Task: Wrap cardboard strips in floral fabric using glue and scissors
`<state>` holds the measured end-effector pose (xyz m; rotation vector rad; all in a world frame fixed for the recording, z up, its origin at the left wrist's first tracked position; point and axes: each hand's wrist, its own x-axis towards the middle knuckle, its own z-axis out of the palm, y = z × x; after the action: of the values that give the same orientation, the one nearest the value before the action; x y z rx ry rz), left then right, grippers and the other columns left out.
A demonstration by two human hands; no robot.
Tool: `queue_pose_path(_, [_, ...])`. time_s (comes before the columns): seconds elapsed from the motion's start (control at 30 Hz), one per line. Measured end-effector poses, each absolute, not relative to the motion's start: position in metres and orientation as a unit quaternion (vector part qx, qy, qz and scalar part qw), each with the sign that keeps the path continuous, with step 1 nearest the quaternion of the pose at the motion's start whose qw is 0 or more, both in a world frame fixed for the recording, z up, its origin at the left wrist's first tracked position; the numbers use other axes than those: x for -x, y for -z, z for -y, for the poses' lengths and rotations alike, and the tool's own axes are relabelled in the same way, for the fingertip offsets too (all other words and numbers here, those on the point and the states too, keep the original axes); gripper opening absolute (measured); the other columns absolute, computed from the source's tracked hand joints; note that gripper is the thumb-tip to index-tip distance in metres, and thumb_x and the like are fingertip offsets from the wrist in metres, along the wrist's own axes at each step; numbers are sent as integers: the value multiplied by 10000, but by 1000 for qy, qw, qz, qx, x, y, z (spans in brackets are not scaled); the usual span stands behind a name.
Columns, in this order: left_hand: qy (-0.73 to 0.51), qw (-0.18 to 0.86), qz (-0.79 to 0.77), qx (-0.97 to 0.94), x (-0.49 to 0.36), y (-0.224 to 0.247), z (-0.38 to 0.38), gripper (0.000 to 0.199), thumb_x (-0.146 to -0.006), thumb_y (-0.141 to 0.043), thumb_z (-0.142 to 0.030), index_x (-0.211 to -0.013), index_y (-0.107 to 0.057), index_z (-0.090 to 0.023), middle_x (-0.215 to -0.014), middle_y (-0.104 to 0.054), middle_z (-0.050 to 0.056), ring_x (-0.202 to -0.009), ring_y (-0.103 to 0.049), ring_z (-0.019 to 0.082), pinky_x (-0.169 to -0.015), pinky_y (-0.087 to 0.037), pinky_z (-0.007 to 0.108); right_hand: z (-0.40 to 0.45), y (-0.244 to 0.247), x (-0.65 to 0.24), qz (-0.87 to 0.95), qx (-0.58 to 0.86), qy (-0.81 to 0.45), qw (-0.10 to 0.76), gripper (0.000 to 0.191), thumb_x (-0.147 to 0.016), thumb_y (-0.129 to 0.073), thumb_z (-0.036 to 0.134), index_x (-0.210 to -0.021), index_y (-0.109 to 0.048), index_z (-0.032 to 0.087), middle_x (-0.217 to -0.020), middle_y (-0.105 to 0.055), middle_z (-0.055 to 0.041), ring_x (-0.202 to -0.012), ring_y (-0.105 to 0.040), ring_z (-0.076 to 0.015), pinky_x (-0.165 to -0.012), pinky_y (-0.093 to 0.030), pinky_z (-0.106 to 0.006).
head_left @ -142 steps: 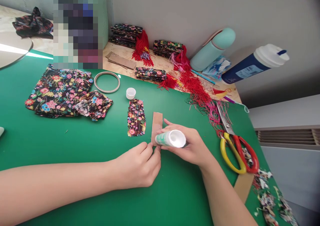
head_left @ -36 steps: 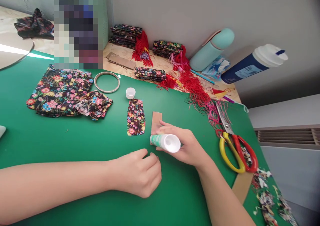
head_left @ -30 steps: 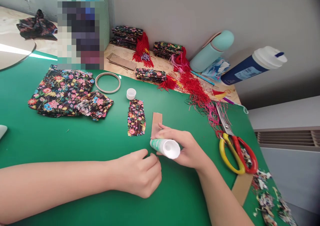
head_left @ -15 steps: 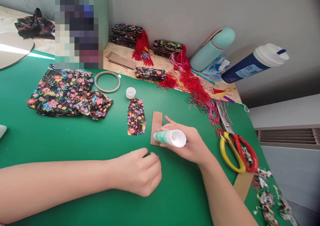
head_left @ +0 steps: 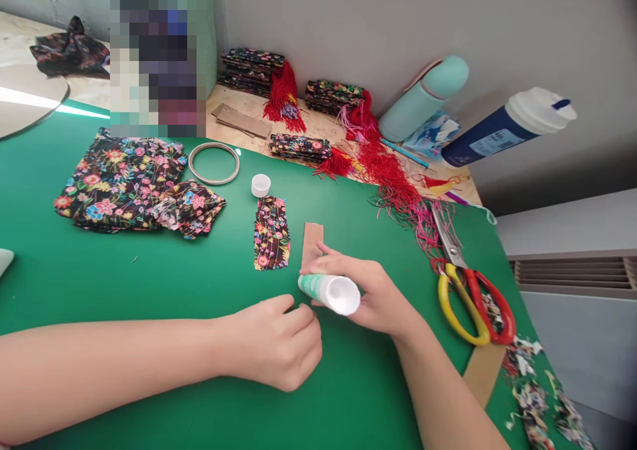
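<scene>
My right hand is wrapped round a glue stick, a white tube with a green label. The tube tilts, its white hollow base toward me and its far end down at the near end of a brown cardboard strip. That end of the strip is hidden by the tube and fingers. My left hand rests in a loose fist on the green mat, just left of the tube; nothing shows in it. Left of the cardboard lies a floral fabric piece, with a white cap standing above it.
Folded floral fabric and a tape roll lie on the left. Several fabric bundles with red tassels line the back. Scissors, fabric scraps and a blue bottle are on the right.
My right hand has slid the glue stick toward me and slightly left along the cardboard, uncovering more of the strip's far part. My left hand has stayed in place.
</scene>
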<state>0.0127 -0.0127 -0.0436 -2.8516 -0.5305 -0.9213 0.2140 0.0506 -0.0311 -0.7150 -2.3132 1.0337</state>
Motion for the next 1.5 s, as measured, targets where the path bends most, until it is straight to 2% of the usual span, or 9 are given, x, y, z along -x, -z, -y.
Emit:
queue_pose_path(0.1, [305, 46, 174, 935, -13, 43, 13, 206, -826, -509, -96, -636, -579, -137, -659, -634, 84, -562, -548, 156, -474, -360, 293, -51, 31, -214, 850, 281, -361, 261, 333, -787, -675, 157, -1099, -593, 239, -1024, -718, -21, -927, -691, -187, -1109, -382, -469])
queue_pose_path(0.2, [306, 44, 177, 935, -12, 43, 12, 201, -821, -513, -97, -638, -587, -135, -650, -633, 80, -550, -542, 156, -453, -336, 291, -52, 31, -213, 847, 269, -381, 256, 312, -780, -684, 151, -1067, -601, 237, -982, -722, -13, -901, -695, -181, -1081, -430, -443])
queue_pose_path(0.5, [294, 44, 175, 939, -13, 44, 12, 173, -826, -535, -107, -658, -562, -136, -639, -609, 63, -557, -537, 154, -474, -334, 290, -51, 31, -214, 848, 277, -377, 250, 314, -784, -676, 150, -1074, -595, 238, -988, -722, -21, -940, -693, -196, -1049, -465, -431])
queue_pose_path(0.67, [300, 43, 176, 936, -12, 43, 12, 189, -825, -516, -97, -652, -583, -133, -654, -625, 75, -549, -531, 154, -461, -327, 292, -52, 31, -214, 847, 275, -378, 254, 352, -795, -656, 125, -1116, -575, 245, -1057, -711, -29, -972, -684, -189, -1085, -421, -442])
queue_pose_path(0.93, [306, 35, 178, 935, -13, 43, 11, 182, -810, -527, -101, -648, -606, -127, -595, -596, 55, -524, -522, 154, -442, -312, 290, -52, 29, -215, 847, 258, -391, 251, 353, -778, -669, 112, -1096, -582, 237, -1018, -716, -22, -933, -689, -175, -1089, -416, -431])
queue_pose_path(1.07, [309, 29, 175, 935, -13, 42, 11, 185, -808, -527, -95, -639, -594, -126, -568, -573, 45, -536, -535, 159, -470, -345, 295, -53, 28, -218, 850, 274, -373, 251, 338, -762, -684, 110, -1062, -596, 238, -997, -718, -25, -915, -691, -178, -1100, -393, -452])
queue_pose_path(1.23, [307, 33, 179, 934, -14, 42, 12, 173, -802, -542, -105, -636, -587, -129, -567, -568, 39, -516, -517, 150, -438, -290, 286, -52, 26, -217, 847, 253, -399, 244, 328, -775, -666, 106, -1067, -588, 233, -994, -720, -25, -913, -693, -172, -1083, -417, -441])
queue_pose_path(1.4, [315, 28, 180, 932, -14, 42, 12, 197, -806, -525, -96, -622, -588, -133, -554, -564, 39, -518, -518, 153, -446, -322, 291, -52, 25, -218, 850, 266, -387, 237, 318, -772, -678, 122, -1061, -595, 227, -985, -720, -28, -890, -694, -175, -1093, -405, -455])
queue_pose_path(1.5, [309, 29, 182, 933, -14, 41, 11, 190, -801, -529, -95, -627, -596, -131, -563, -567, 37, -496, -497, 146, -418, -287, 288, -52, 25, -216, 851, 251, -399, 233, 311, -782, -659, 114, -1061, -588, 230, -976, -719, -23, -893, -693, -168, -1091, -410, -438])
